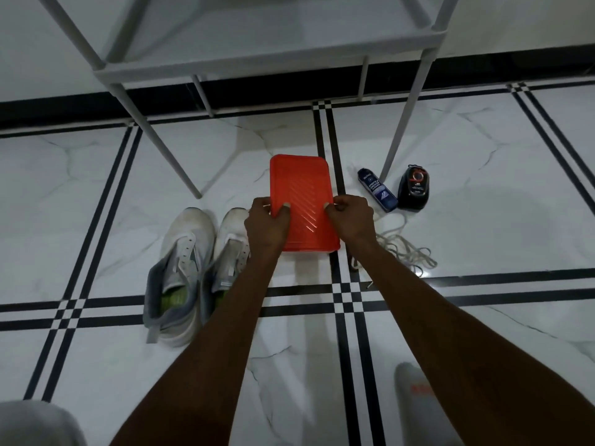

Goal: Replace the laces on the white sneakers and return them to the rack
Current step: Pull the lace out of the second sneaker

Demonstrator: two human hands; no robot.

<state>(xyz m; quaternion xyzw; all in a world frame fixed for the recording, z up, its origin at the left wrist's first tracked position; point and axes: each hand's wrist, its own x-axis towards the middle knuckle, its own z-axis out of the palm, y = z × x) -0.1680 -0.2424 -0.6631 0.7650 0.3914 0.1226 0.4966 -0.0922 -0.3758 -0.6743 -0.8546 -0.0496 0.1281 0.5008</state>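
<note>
Just left of hands (pixel 307 220): sneakers (pixel 196 268)

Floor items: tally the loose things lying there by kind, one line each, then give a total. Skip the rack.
Sneakers: 2
Red box, in the grip of both hands: 1
Blue bottle: 1
Black container: 1
Pile of white laces: 1
Total: 6

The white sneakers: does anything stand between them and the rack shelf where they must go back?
Nothing visible does. The white sneakers lie on the floor beside the rack's front leg, open floor ahead. Both hands, left and right, grip the red box, to the sneakers' right.
</note>
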